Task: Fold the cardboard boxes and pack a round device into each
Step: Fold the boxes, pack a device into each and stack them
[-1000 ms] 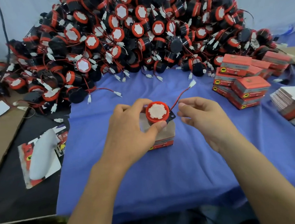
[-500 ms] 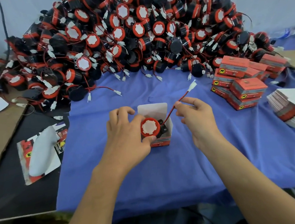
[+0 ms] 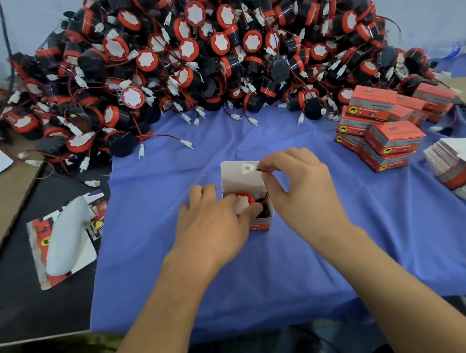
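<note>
Round devices [image 3: 202, 53] are heaped high along the far edge of the table [image 3: 371, 249], and closed boxes [image 3: 390, 136] are stacked near its right edge. About the middle of the table one open cardboard box [image 3: 240, 180] is stood upright with its lid flap raised. A round device [image 3: 243, 202] is held inside it by the left hand [image 3: 213, 228], whose fingers are curled over it. The thin wire [image 3: 265, 197] is pinched by the right hand [image 3: 299, 187] just behind the white connector [image 3: 246, 169], above the flap. The device should be seated flat first. Then the wire should be looped beside it and the connector tucked in, so that nothing is caught when the lid is folded.
</note>
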### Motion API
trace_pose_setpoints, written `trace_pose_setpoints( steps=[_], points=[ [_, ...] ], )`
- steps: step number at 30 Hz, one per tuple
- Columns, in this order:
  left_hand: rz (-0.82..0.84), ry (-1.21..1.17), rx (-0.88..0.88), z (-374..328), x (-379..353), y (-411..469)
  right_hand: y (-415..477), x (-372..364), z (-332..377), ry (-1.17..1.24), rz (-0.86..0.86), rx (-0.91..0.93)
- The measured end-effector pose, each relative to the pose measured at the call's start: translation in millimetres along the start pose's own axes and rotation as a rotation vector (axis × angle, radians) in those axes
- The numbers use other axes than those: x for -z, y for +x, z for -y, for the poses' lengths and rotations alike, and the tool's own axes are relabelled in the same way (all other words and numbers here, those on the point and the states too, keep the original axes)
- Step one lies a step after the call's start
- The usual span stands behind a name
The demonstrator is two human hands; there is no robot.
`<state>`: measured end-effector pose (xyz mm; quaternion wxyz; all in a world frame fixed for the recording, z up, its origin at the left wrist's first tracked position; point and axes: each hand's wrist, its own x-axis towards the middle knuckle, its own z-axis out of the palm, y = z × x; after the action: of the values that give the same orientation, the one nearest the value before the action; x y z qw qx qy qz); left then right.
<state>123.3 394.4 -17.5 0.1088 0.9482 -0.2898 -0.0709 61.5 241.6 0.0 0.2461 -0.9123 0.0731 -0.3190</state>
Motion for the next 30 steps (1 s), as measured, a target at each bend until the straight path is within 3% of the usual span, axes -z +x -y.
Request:
trace_pose_setpoints(
  steps=[3,8,13,26,30],
  points=[
    [-0.063,-0.06,0.04,-3.0,-4.1,0.9,-1.7,0.7,6.4,0.008,0.042,0.011],
    [-0.167,-0.39,0.036,-6.7,-14.5,2.1,6.4,-2.8,20.6,-0.029,0.103,-0.019],
    [-0.232,-0.529,0.095,-7.3,-18.6,1.5,12.6,-12.5,20.3,-0.14,0.31,-0.048],
    [-0.318,-0.678,0.053,-5.3,-40.9,-1.4,11.6,-50.0,5.1,-0.263,0.259,-0.096],
    [-0.345,-0.784,0.04,-4.2,-49.9,-2.3,13.4,-50.4,2.7,-0.269,0.334,-0.084]
  ],
)
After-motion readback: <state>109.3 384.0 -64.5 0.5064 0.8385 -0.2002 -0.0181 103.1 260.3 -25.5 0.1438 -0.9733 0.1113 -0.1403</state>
